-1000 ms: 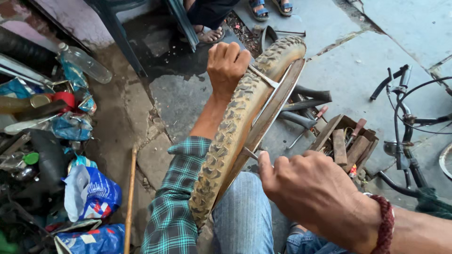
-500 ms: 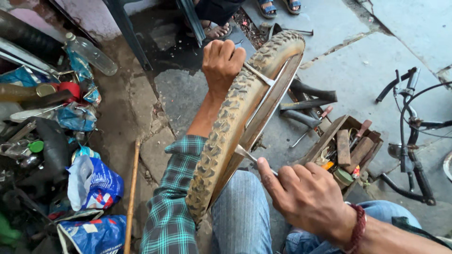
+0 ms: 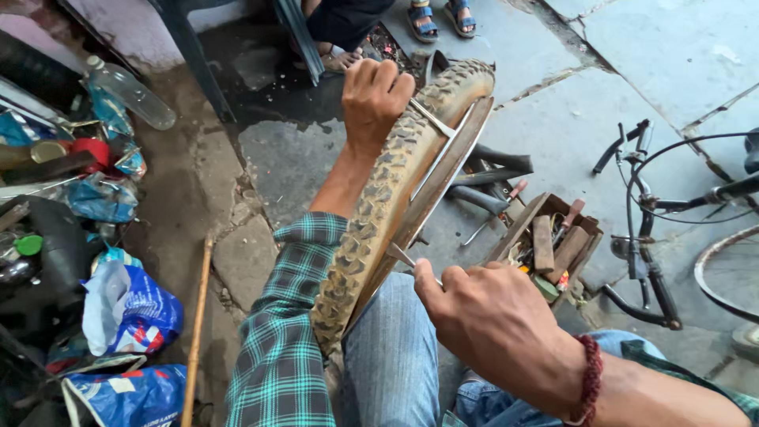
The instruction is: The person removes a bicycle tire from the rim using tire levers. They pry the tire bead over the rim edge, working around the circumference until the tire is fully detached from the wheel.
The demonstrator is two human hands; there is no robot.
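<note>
A bicycle wheel with a knobby, dusty tyre stands on edge across my lap, its metal rim turned to the right. My left hand is closed over the top of the tyre. A thin metal tyre lever is wedged between tyre and rim just below it. My right hand grips a second metal lever, whose tip is pushed in between the rim and the tyre lower down. My left arm wears a green checked sleeve.
A wooden box of tools sits on the paved floor to the right, with pliers beside it. A bicycle handlebar and wheel lie far right. Bottles, bags and scrap are piled left. Another person's sandalled feet are ahead.
My right hand has slid along the rim with the lower lever, closer to the tyre. The view has shifted slightly. My left hand stays on top of the tyre.
</note>
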